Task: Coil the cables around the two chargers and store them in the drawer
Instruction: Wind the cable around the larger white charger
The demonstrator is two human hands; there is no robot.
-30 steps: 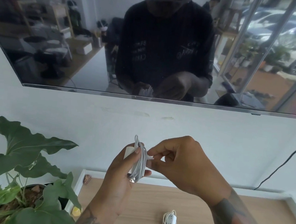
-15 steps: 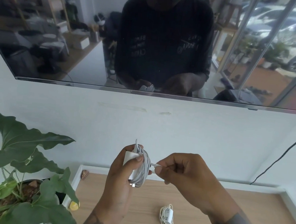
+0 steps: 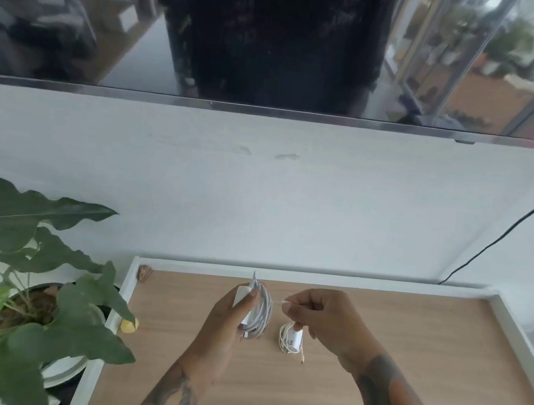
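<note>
We count two chargers in the lower middle of the frame. The first charger (image 3: 243,301), a white block with its grey cable (image 3: 263,313) wound round it in many turns, sits in our left hand (image 3: 224,325), whose fingers and thumb curl round it and hold it above the counter (image 3: 409,340). Our right hand (image 3: 322,322), just to the right, pinches the thin free end of that cable between thumb and forefinger, the other fingers curled in; a short bare stretch of cable runs between the two hands. The second charger (image 3: 293,338), smaller and white with a thin pale cord looped around it, lies on the wooden counter directly below the right hand, and its plug tip points toward the lower right. We cannot tell whether the hand touches it.

The counter is one wooden surface with a raised white rim. On it we also see one small brown object (image 3: 144,273) in its upper left corner and one small yellow object (image 3: 130,325) at its left edge. One pot (image 3: 63,369) stands at lower left and holds one leafy plant (image 3: 26,244). One dark screen (image 3: 274,40) spans the top of the frame, and one black wire (image 3: 500,238) runs down the white wall at the right.
</note>
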